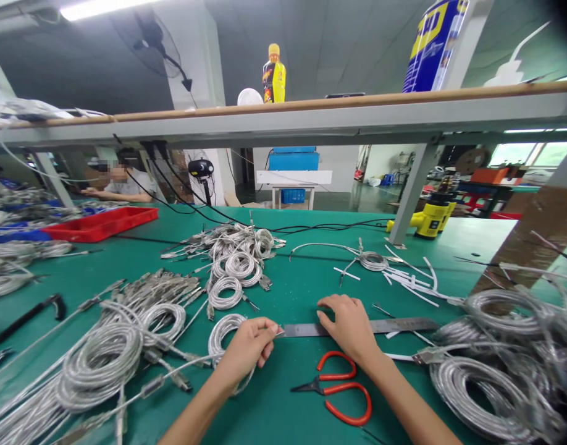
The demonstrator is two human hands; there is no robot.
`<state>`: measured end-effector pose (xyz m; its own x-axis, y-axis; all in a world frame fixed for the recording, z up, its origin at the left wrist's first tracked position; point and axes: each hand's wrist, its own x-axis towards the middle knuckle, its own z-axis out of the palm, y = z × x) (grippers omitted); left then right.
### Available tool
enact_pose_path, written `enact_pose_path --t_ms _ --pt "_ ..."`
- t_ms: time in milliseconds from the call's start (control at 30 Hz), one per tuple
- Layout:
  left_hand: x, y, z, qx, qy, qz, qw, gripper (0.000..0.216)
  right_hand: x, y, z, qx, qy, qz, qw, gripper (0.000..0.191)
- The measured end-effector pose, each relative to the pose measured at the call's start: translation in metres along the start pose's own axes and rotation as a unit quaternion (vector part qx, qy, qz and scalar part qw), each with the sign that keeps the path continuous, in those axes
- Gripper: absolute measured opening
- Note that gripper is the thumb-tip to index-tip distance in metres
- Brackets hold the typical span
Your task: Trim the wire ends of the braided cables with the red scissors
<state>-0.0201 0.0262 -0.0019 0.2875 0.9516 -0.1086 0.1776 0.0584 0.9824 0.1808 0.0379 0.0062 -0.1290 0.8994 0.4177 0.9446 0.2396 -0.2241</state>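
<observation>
My left hand (246,349) pinches the end of a coiled silver cable (223,337) and holds that end against the left tip of a steel ruler (399,326) lying flat on the green table. My right hand (351,324) presses down on the ruler's middle with its fingers spread. Red-handled scissors (339,389) lie on the table just in front of my right wrist.
Piles of coiled silver cables lie at the left (102,358), centre back (237,259) and right (491,371). White cable ties (404,275) are scattered behind the ruler. A red tray (102,224), a black tool (31,314) and a seated person (121,185) are at the far left.
</observation>
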Motion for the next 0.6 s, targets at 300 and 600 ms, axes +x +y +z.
enact_pose_path --t_ms 300,600 --pt "-0.001 0.005 -0.001 -0.077 0.018 0.003 0.997 0.029 -0.019 -0.037 -0.053 -0.042 -0.356 -0.036 0.933 0.032" --pt "-0.004 0.012 0.001 -0.157 -0.009 -0.011 0.987 0.027 -0.032 -0.037 -0.03 -0.08 -0.253 -0.09 0.96 0.027"
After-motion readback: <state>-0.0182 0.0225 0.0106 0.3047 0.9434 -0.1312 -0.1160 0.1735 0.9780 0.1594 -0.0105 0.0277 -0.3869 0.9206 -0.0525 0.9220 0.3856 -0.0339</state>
